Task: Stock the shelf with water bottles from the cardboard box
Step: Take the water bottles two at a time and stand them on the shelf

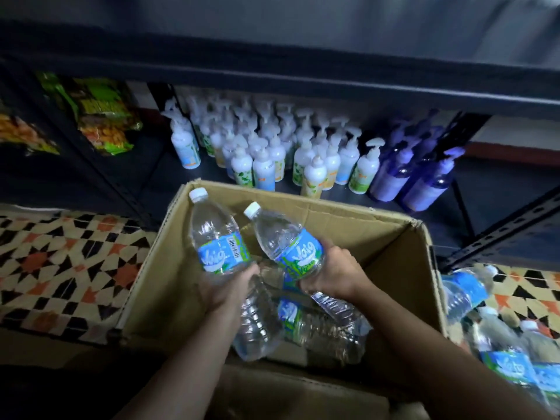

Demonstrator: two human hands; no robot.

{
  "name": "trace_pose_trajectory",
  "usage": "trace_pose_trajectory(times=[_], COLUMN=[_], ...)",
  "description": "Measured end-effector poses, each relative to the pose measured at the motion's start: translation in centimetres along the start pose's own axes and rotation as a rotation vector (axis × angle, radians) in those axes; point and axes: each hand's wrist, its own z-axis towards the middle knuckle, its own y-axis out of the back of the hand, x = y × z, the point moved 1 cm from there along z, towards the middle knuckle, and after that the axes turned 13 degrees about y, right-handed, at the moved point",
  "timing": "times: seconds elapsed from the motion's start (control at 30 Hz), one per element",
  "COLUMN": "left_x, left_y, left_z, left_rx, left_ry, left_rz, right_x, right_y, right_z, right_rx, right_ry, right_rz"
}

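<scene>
Head view, single entry. Box (391, 237): open cardboard, centre frame, flaps up, set on patterned floor (60, 262) directly before the shelf (303, 75), likely to keep the carry short. Left hand (233, 291): fingers clenched round the lower body of left bottle (219, 237), cap pointing to 11 o'clock, raised above the box rim. Right hand (336, 274): fingers wrapped round the label band of right bottle (291, 241), cap also toward 11 o'clock; both tilted neck-forward, apparently ready to go onto the shelf at 12 o'clock. Loose bottles (321, 328): several lying flat in the box bottom at 6 o'clock from the hands, stock not yet moved. Further bottles (497, 353): a cluster on the floor at 4 o'clock, outside the box. Shelf contents: pump dispensers (272, 153) at 12 o'clock, purple sprayers (424, 177) at 1 o'clock, snack bags (103, 116) at 10 o'clock. No water bottle visible on the shelf.
</scene>
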Motion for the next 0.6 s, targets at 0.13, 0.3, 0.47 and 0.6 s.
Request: trace_pose_trajectory(times=[0.13,0.3,0.47,0.6], left_x=[-3.2,-7.0,-11.6,-16.2], left_y=[3.4,5.1,4.3,2.9], left_z=[-5.2,-10.1,-16.9,-21.9], left_rx=[-0.161,-0.083,-0.095,-0.068], left_ry=[-0.354,-0.647,-0.825,-0.952], left_rz=[0.074,0.065,-0.004,-0.105], right_x=[2.6,5.6,9.6,13.1], right_y=[2.6,6.1,10.9,16.0], right_z=[-2.5,-5.4,-6.8,-7.1], right_rx=[-0.172,-0.475,-0.76,-0.905], right_ry=[0.066,0.122,0.205,0.257], right_rz=[0.105,0.266,0.354,0.396])
